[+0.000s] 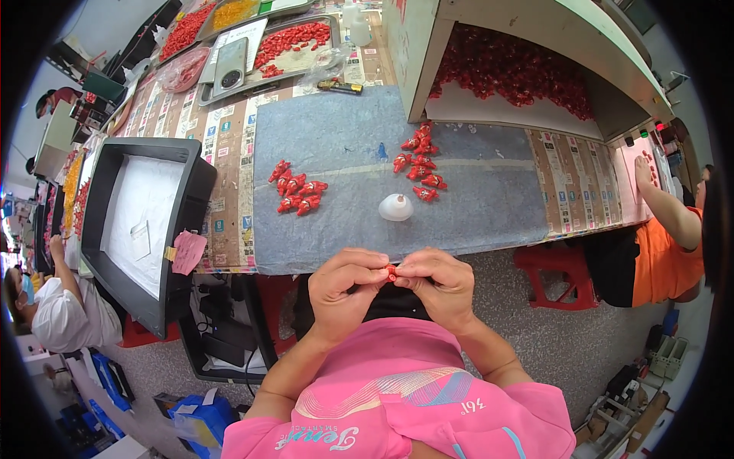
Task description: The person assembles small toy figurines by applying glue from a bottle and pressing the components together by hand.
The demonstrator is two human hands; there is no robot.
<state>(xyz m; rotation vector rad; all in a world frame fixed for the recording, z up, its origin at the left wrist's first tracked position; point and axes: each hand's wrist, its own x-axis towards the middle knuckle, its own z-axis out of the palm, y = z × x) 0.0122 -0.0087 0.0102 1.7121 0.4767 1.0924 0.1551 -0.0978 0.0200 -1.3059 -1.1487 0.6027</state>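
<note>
Between the fingertips of both hands, just off the table's near edge, is a small red plastic piece (391, 273). My left hand (348, 289) pinches it from one side and my right hand (442, 284) from the other; the fingers hide most of it. Beyond them on the blue-grey cloth (336, 237) stands a white dome-shaped bottle (396, 207) with a narrow tip. One cluster of small red figures (298, 188) lies to the left, and another group of red figures (422, 162) lies behind the bottle.
A black bin (115, 206) lined with white sits at the left edge. Farther back are a metal tray (333, 34) of red pieces, a phone (232, 61) and a yellow-black tool (340, 87). A light-coloured box (428, 57) holds a red heap. Co-workers sit on both sides.
</note>
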